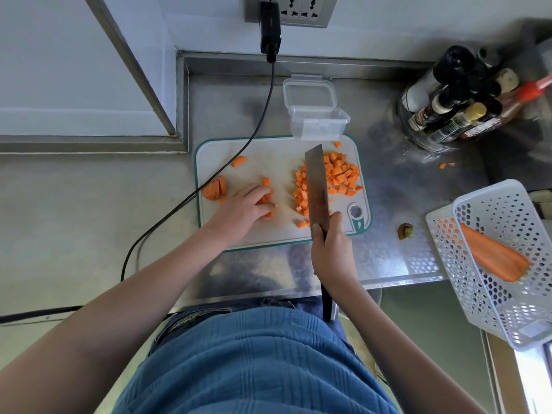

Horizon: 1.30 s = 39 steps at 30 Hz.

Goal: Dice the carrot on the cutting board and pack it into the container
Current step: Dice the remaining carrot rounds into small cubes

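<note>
A white cutting board (268, 162) with a teal rim lies on the steel counter. A pile of diced carrot (337, 174) covers its right side. My left hand (245, 207) rests on a few carrot strips (267, 198) at the board's middle, fingers curled over them. A thick carrot chunk (213, 189) lies at the board's left edge, a smaller piece (239, 161) behind it. My right hand (330, 249) grips the cleaver (316, 183), whose blade points away over the dice. A clear container (318, 122) with its lid hinged open stands just behind the board.
A white perforated basket (507, 309) at the right holds a whole carrot (493, 255). A cluster of sauce bottles (454, 103) stands at the back right. A black cable (209, 186) crosses the board's left corner. A carrot stub (405, 231) and stray bits (445, 165) lie on the counter.
</note>
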### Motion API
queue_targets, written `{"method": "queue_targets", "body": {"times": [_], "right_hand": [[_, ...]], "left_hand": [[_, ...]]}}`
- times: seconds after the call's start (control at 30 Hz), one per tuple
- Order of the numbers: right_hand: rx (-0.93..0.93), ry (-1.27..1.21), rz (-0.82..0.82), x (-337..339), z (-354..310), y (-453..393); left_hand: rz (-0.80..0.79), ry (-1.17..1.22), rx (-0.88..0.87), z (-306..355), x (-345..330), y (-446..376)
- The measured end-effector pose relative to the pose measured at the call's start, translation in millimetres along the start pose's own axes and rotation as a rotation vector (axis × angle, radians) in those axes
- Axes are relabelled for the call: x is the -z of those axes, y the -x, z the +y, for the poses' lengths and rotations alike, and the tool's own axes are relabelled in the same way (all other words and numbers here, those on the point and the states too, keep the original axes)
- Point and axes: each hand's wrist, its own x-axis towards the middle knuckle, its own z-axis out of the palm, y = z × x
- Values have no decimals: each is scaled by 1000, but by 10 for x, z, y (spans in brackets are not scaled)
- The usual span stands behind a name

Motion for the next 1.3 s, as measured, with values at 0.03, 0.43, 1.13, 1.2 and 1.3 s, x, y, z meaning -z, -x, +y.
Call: {"method": "queue_targets", "body": {"times": [0.03,0.43,1.13,1.2,1.3], "right_hand": [[-2,9,-16,-29,-27,-17],[3,36,-38,-111,-136,-132],[-46,98,-142,-366,-228,-73],[-45,91,-140,-382,-246,-72],[-48,91,-137,-404,-254,-80]], "left_hand": [[4,10,7,5,-2,6],[-192,78,11,-245,376,-524],[-334,165,264,-220,411,-125],[-286,147,283,-211,366,-55],[-184,168,290,-162,308,0]]}}
